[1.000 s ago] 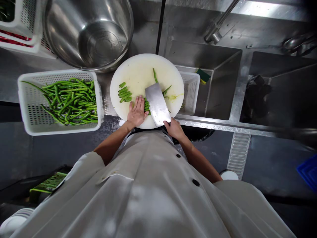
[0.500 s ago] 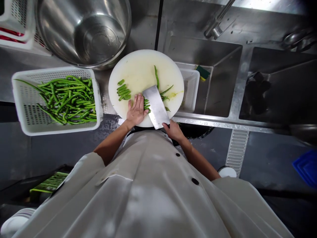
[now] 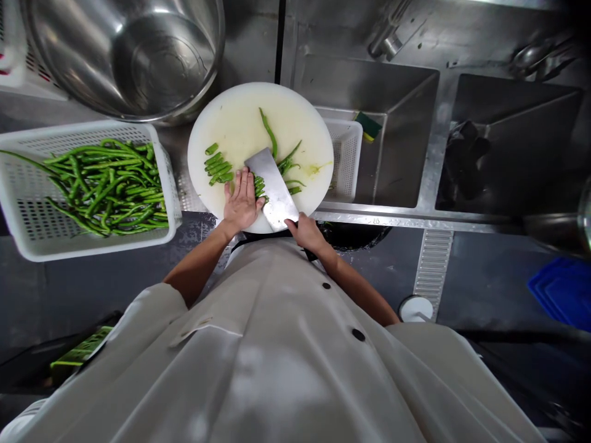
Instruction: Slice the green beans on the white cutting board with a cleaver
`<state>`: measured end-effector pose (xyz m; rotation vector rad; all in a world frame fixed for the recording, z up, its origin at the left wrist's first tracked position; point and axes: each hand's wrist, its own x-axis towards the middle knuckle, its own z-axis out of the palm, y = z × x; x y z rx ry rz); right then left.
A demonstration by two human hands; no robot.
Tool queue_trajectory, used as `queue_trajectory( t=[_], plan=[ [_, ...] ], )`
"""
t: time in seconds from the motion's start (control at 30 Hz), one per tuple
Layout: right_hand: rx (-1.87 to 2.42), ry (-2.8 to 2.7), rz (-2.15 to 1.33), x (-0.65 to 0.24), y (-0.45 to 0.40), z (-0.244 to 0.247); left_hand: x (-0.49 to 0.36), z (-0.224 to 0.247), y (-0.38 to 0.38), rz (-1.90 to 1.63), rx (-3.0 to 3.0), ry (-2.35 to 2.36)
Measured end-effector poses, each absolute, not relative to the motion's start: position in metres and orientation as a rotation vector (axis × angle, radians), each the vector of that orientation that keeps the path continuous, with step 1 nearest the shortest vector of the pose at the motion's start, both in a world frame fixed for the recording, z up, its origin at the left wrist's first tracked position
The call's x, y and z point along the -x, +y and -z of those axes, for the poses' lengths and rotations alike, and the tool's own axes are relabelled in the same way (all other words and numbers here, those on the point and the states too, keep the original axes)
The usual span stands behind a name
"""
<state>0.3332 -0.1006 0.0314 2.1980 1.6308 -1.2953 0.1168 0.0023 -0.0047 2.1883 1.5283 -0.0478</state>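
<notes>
Cleaver (image 3: pixel 273 192) farther left, long axis forward-left

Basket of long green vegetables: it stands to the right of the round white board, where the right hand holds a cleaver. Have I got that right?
Not quite: in the head view, the basket of long green vegetables stands to the left of the round white board, where the right hand holds a cleaver.
</notes>
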Motion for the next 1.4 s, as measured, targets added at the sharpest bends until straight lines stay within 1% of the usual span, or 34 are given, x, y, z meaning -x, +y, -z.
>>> queue_trajectory(
  t=[0.17, 0.37, 0.53, 0.6, 0.67, 0.77, 0.87, 0.97, 1.1, 1.4],
  plan=[
    [-2.136, 1.563, 1.332, -0.325, -0.095, -0.043, -0.115, 0.004, 0.002, 0.053, -2.183, 1.536],
    [-2.224, 1.614, 1.173, -0.291, -0.071, -0.057, -0.114, 0.008, -0.003, -0.03, -2.181, 1.561],
    [-2.123, 1.736, 1.156, -0.266, -0.075, -0.072, -0.106, 0.006, 0.008, -0.126, -2.087, 1.863],
    [-2.053, 1.832, 1.183, -0.267, -0.081, -0.077, -0.102, -0.001, 0.015, -0.13, -2.034, 1.967],
    [-2.076, 1.868, 1.164, -0.279, -0.09, -0.081, -0.101, -0.009, 0.02, -0.136, -2.023, 2.007],
    [-2.27, 1.784, 1.051, -0.316, -0.111, -0.083, -0.108, -0.02, 0.026, -0.175, -2.126, 1.889],
    [-2.473, 1.604, 0.982, -0.365, -0.137, -0.086, -0.128, -0.022, 0.034, -0.129, -2.331, 1.469],
    [-2.523, 1.55, 1.055, -0.406, -0.157, -0.09, -0.149, -0.016, 0.039, -0.063, -2.449, 1.131],
    [-2.446, 1.591, 1.102, -0.418, -0.169, -0.098, -0.159, -0.002, 0.03, -0.085, -2.469, 1.15],
    [-2.145, 1.509, 1.035, -0.367, -0.138, -0.136, -0.156, 0.029, 0.013, -0.31, -2.418, 1.182]
  ],
)
